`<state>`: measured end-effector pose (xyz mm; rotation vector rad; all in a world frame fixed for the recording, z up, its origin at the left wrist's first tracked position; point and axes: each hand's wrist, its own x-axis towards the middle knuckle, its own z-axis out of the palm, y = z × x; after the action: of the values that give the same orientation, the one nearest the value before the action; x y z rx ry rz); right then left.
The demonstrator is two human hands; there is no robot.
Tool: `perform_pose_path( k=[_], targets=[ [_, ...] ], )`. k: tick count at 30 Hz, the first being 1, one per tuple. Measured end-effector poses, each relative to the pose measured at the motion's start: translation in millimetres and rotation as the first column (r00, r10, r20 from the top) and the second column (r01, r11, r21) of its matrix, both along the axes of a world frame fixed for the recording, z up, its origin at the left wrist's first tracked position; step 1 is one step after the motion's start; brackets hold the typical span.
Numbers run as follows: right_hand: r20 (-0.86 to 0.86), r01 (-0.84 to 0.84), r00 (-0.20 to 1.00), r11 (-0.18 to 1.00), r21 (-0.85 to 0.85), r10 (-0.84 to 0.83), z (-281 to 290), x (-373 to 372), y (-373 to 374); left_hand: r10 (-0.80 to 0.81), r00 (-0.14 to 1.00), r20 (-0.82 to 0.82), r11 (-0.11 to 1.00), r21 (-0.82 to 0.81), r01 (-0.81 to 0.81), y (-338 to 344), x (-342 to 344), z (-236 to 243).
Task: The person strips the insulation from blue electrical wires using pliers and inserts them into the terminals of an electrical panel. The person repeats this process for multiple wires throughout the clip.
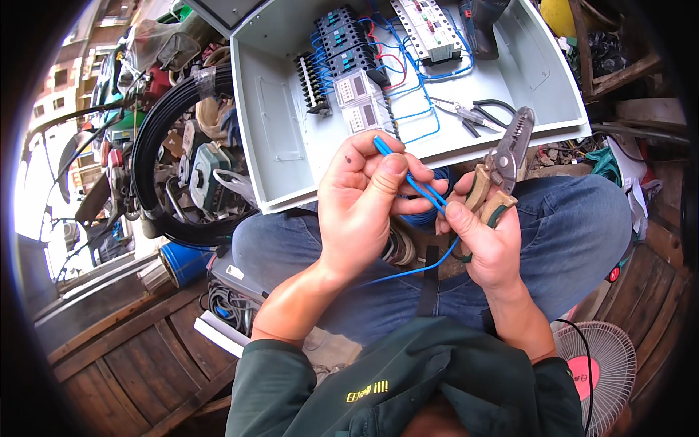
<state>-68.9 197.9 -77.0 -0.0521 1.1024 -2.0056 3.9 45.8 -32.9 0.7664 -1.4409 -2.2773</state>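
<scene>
My left hand (360,200) pinches doubled blue wire (426,191) near its upper end, with the thumb across it. My right hand (484,240) holds wire strippers (508,153) with tan and green handles, jaws pointing up, while its thumb presses on the lower stretch of blue wire. A loose length of wire runs down toward my lap. Behind both hands is an open grey metal enclosure (276,138) with black contactors (342,40), a terminal strip (313,84), two light timer-like modules (357,91), breakers (426,29) and blue and red wiring. Pliers (473,114) lie inside it.
My jeans-clad legs (568,240) are under the box. At left are a black hose coil (149,167), a blue cylinder (182,264), cluttered machinery (207,171) and a wooden surface (124,364). A fan (604,364) stands lower right, and a drill-like tool (480,25) rests in the enclosure.
</scene>
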Motion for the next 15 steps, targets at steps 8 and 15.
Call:
perform_pose_path(
  k=[8, 15],
  targets=[
    [-0.157, 0.147, 0.979, 0.986, 0.074, -0.134, 0, 10, 0, -0.029, 0.997, 0.07, 0.979, 0.203, 0.014, 9, -2, -3],
    [-0.251, 0.145, 0.963, 0.977, 0.155, -0.103, 4, 17, 0, -0.038, 0.996, 0.084, 0.984, -0.168, 0.052, 10, 2, -3]
  ],
)
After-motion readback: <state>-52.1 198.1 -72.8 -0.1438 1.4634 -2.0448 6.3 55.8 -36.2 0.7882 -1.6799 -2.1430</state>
